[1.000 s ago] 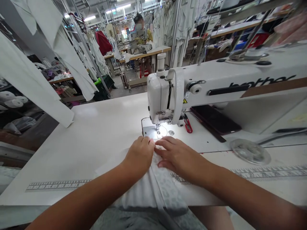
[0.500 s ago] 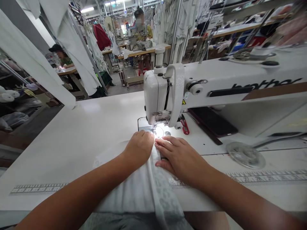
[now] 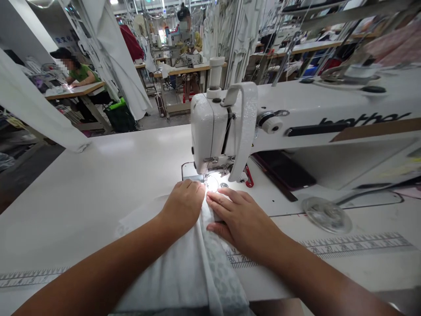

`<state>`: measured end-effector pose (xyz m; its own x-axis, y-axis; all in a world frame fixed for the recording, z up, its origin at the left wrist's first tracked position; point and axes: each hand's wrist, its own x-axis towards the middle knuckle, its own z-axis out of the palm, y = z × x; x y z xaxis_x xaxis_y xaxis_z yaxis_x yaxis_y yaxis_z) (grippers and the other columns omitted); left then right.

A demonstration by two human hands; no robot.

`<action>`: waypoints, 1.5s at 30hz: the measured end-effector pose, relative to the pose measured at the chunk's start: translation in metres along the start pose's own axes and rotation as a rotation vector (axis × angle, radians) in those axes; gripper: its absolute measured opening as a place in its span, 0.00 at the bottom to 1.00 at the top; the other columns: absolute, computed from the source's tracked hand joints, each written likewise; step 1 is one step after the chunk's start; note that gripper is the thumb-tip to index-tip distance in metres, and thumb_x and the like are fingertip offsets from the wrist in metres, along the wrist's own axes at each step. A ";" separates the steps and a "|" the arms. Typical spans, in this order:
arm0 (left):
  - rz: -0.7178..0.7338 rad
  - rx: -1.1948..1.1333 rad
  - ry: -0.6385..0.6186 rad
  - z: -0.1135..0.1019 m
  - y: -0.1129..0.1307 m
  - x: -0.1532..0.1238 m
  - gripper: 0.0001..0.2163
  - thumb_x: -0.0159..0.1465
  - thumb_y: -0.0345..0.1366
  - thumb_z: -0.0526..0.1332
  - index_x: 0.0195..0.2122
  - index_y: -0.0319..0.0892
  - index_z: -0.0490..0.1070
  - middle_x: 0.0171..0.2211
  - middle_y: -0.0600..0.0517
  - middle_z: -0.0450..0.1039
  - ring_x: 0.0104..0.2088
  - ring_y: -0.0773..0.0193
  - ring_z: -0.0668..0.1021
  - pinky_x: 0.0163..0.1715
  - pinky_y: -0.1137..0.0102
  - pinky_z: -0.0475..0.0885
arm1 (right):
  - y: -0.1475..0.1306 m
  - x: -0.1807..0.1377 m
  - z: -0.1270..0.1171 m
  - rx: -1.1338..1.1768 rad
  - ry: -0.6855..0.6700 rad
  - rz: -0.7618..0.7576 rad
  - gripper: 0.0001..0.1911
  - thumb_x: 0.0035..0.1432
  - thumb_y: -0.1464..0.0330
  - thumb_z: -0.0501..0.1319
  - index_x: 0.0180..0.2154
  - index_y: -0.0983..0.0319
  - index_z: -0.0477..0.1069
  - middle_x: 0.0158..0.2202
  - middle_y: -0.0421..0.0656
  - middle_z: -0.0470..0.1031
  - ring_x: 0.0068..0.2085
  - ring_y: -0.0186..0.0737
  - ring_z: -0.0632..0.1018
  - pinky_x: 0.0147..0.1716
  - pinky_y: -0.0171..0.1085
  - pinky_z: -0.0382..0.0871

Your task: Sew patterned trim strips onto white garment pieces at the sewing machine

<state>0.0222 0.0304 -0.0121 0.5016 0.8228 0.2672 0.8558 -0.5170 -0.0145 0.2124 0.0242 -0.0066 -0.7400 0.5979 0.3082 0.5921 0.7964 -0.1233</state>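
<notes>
Pale fabric (image 3: 174, 263) with a grey-green leopard-print strip (image 3: 226, 283) runs from the table's front edge up to the lit needle area of a white sewing machine (image 3: 207, 127). My left hand (image 3: 184, 202) is closed at the fabric's upper end, its fingertips pinching the cloth just in front of the presser foot. Beside it, my right hand (image 3: 235, 217) lies with fingers stretched out, the tips resting on the cloth edge right of the seam. The needle and foot are partly lost in the bright lamp glare.
Red thread snips (image 3: 249, 176) and a dark phone-like case (image 3: 286, 169) lie under the machine arm. A clear round disc (image 3: 326, 215) sits to the right. A printed ruler tape (image 3: 358, 245) crosses the table. White cloth (image 3: 46, 105) hangs at left; co-workers sit at machines behind.
The camera view has turned slightly left and shifted, so more of the co-worker at left shows. Both hands keep nearly the same place on the fabric by the needle.
</notes>
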 end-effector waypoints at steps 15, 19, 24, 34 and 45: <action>0.042 0.041 0.095 0.003 0.001 -0.001 0.08 0.62 0.23 0.52 0.36 0.39 0.69 0.37 0.47 0.74 0.39 0.56 0.74 0.39 0.62 0.70 | -0.002 -0.002 -0.001 0.035 -0.034 0.048 0.25 0.62 0.59 0.60 0.56 0.68 0.67 0.56 0.51 0.72 0.57 0.54 0.68 0.51 0.53 0.66; 0.035 0.063 0.105 0.003 0.000 0.000 0.08 0.61 0.23 0.53 0.36 0.39 0.69 0.36 0.47 0.74 0.39 0.56 0.74 0.39 0.63 0.69 | -0.002 0.000 -0.001 0.051 -0.042 0.058 0.25 0.62 0.59 0.60 0.56 0.67 0.67 0.57 0.49 0.71 0.57 0.54 0.67 0.52 0.53 0.65; 0.032 0.069 0.085 0.001 0.001 0.000 0.08 0.60 0.23 0.54 0.37 0.39 0.70 0.37 0.47 0.75 0.40 0.55 0.74 0.39 0.61 0.67 | -0.003 0.000 -0.001 0.051 -0.045 0.062 0.24 0.63 0.60 0.59 0.56 0.66 0.67 0.57 0.48 0.71 0.57 0.54 0.67 0.52 0.52 0.65; 0.016 0.082 0.059 0.000 0.002 0.000 0.08 0.62 0.24 0.54 0.39 0.38 0.71 0.36 0.47 0.74 0.40 0.55 0.74 0.40 0.61 0.65 | -0.006 -0.003 -0.001 0.037 -0.074 0.070 0.24 0.64 0.59 0.58 0.56 0.68 0.67 0.57 0.49 0.71 0.56 0.53 0.68 0.52 0.52 0.67; -0.021 0.040 0.063 0.004 -0.004 0.007 0.09 0.63 0.24 0.55 0.40 0.38 0.72 0.38 0.48 0.75 0.39 0.57 0.73 0.42 0.62 0.65 | -0.005 -0.001 0.002 0.039 -0.057 0.086 0.23 0.63 0.61 0.59 0.56 0.67 0.67 0.57 0.49 0.70 0.55 0.51 0.69 0.50 0.50 0.68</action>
<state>0.0222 0.0390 -0.0143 0.4752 0.8164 0.3282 0.8713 -0.4885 -0.0466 0.2094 0.0201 -0.0076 -0.7046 0.6674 0.2411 0.6422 0.7443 -0.1835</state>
